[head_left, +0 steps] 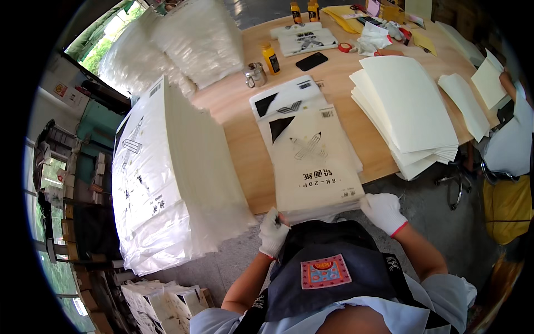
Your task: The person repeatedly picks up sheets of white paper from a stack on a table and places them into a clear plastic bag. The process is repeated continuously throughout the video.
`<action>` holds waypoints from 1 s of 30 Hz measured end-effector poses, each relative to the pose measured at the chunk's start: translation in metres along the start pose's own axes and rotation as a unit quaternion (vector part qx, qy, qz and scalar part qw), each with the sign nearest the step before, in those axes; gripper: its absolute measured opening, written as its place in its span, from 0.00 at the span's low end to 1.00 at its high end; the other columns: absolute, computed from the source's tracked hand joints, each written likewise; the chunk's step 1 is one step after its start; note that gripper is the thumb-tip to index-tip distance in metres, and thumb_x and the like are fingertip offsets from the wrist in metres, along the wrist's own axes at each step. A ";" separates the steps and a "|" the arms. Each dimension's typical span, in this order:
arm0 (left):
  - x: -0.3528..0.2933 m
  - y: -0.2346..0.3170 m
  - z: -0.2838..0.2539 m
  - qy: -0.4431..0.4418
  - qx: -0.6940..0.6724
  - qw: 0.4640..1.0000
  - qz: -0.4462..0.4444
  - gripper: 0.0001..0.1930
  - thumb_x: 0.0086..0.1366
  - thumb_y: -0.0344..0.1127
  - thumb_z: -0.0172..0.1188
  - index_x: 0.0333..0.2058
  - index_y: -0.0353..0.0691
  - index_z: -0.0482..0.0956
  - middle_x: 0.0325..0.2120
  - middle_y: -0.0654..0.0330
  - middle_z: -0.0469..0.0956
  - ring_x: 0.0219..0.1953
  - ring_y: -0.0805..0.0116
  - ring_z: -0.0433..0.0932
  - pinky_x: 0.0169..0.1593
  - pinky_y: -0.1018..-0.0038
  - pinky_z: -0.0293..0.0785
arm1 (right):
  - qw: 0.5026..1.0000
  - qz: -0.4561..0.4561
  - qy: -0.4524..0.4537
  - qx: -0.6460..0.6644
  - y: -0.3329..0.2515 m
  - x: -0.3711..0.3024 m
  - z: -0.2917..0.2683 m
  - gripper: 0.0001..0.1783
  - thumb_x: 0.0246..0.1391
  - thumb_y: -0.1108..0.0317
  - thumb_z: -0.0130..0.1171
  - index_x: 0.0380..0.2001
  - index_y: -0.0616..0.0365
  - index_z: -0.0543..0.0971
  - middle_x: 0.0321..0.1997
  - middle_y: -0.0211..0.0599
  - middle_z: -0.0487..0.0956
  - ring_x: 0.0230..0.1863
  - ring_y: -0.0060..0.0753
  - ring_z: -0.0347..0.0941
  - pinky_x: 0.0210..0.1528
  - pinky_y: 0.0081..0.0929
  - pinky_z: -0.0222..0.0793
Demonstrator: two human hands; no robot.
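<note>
A pack of paper (317, 161) in a clear plastic sleeve lies in front of me, with crossed pencils and a black corner printed on it. Its near end hangs over the table edge. My left hand (273, 231), in a white glove with the fingertips bare, grips the near left corner. At the near right corner, my gloved right hand (385, 213) is closed on the sleeve. Under this pack lie more printed sleeves (292, 92), their far ends showing.
To the left stands a tall row of printed packs (150, 183). A stack of white sheets (411, 106) lies on the right of the wooden table (245, 139). Farther back are a metal cup (255, 75), a yellow bottle (271, 59) and a phone (311, 62). Another person (509, 133) holds paper at far right.
</note>
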State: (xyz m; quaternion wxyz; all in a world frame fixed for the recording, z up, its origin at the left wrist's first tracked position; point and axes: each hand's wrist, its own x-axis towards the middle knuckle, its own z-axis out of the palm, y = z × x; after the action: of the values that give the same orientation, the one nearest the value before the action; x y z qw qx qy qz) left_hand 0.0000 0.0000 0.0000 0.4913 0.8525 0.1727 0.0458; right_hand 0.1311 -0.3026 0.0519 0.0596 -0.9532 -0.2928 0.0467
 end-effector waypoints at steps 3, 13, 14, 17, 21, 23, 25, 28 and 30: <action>-0.035 -0.030 0.006 -0.084 0.170 0.981 -0.031 0.07 0.57 0.36 0.58 0.30 0.45 0.70 0.24 0.55 0.75 0.29 0.55 0.76 0.32 0.64 0.71 | 0.960 0.091 -0.265 -0.007 -0.001 -0.029 0.008 0.19 0.51 0.59 0.43 0.19 0.55 0.80 0.23 0.47 0.79 0.27 0.49 0.78 0.30 0.47 0.72; -0.010 -0.053 0.012 -0.046 -0.221 0.925 -0.304 0.22 0.64 0.48 0.53 0.48 0.36 0.72 0.39 0.58 0.76 0.40 0.69 0.75 0.42 0.73 0.73 | 0.713 0.276 -0.107 0.636 0.022 -0.003 0.066 0.18 0.59 0.58 0.50 0.46 0.60 0.74 0.39 0.35 0.78 0.37 0.25 0.74 0.38 0.26 0.71; -0.006 -0.030 0.008 -0.058 -0.160 0.947 -0.272 0.19 0.64 0.45 0.54 0.46 0.36 0.73 0.36 0.60 0.77 0.36 0.71 0.74 0.39 0.73 0.72 | 0.600 0.310 -0.136 0.725 0.012 0.004 0.064 0.19 0.59 0.59 0.52 0.49 0.60 0.72 0.42 0.35 0.77 0.39 0.24 0.73 0.39 0.25 0.71; 0.004 0.055 -0.019 -0.034 -0.119 0.989 -0.080 0.12 0.64 0.37 0.56 0.42 0.37 0.75 0.28 0.62 0.77 0.27 0.71 0.73 0.33 0.73 0.71 | 0.581 0.220 -0.141 0.771 -0.004 0.001 0.095 0.19 0.59 0.58 0.51 0.47 0.62 0.71 0.34 0.32 0.76 0.30 0.21 0.71 0.33 0.19 0.68; 0.009 0.159 -0.069 0.017 0.131 0.964 0.232 0.07 0.59 0.36 0.59 0.32 0.40 0.73 0.24 0.54 0.72 0.24 0.56 0.75 0.26 0.68 0.69 | 0.491 0.111 -0.218 0.836 -0.044 0.020 0.079 0.21 0.59 0.63 0.52 0.52 0.63 0.69 0.50 0.38 0.75 0.47 0.27 0.72 0.50 0.24 0.67; -0.009 0.185 -0.100 0.044 0.216 0.932 0.288 0.07 0.56 0.35 0.61 0.30 0.42 0.72 0.24 0.57 0.74 0.24 0.55 0.76 0.24 0.64 0.69 | 0.477 0.038 -0.260 0.839 -0.066 0.045 0.038 0.23 0.59 0.63 0.51 0.55 0.63 0.67 0.56 0.38 0.71 0.56 0.27 0.67 0.56 0.25 0.63; -0.035 0.212 -0.140 0.107 0.243 0.914 0.305 0.08 0.51 0.32 0.64 0.26 0.43 0.72 0.22 0.61 0.72 0.20 0.61 0.74 0.23 0.66 0.67 | 0.477 -0.020 -0.272 0.836 -0.088 0.073 0.011 0.23 0.59 0.63 0.51 0.55 0.63 0.67 0.53 0.33 0.73 0.51 0.22 0.68 0.52 0.21 0.65; -0.070 0.208 -0.200 0.352 0.187 0.867 0.298 0.02 0.58 0.29 0.57 0.29 0.41 0.72 0.22 0.65 0.69 0.21 0.72 0.68 0.25 0.74 0.65 | 0.587 -0.085 -0.240 0.768 -0.134 0.129 -0.033 0.19 0.59 0.60 0.52 0.49 0.62 0.72 0.37 0.25 0.74 0.34 0.14 0.66 0.36 0.15 0.64; -0.070 0.198 -0.243 0.519 -0.033 0.823 0.229 0.05 0.67 0.30 0.49 0.35 0.38 0.73 0.24 0.70 0.66 0.24 0.81 0.65 0.28 0.78 0.65 | 0.634 -0.193 -0.209 0.719 -0.183 0.164 -0.093 0.16 0.59 0.59 0.53 0.44 0.59 0.76 0.30 0.23 0.74 0.29 0.12 0.64 0.30 0.15 0.61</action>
State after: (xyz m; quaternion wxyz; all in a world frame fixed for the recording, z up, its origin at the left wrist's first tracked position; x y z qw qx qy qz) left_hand -0.0765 0.0851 0.3001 0.3325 0.7009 0.2002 0.5984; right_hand 0.1766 -0.0679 0.1612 0.6710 -0.4956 -0.3481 0.4278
